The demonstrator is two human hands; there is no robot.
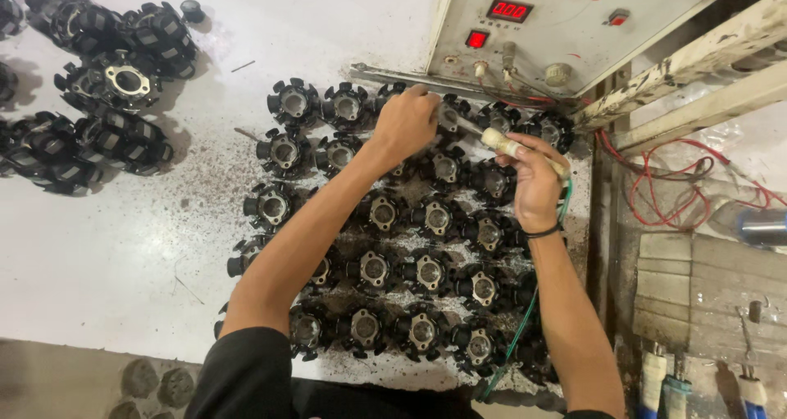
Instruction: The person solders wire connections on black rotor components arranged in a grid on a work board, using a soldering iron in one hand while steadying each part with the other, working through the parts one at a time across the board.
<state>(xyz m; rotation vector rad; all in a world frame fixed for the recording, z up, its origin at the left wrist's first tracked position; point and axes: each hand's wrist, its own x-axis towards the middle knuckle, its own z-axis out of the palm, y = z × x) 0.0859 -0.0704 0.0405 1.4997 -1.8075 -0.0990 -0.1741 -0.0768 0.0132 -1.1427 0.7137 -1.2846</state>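
black stator core [449,116] sits in top row of grid of same parts [402,247] on white worktop [106,255], just under grey tester box [541,25]. left hand [405,124] lies over it, fingers curled down on part, grip clenched around its edge. right hand [533,181] grasps pale probe handle [512,147] tight, tip pointing toward same core; green wire [525,321] hangs from it. second pile of cores [98,83] far left, well apart. red wires [672,181] at right.
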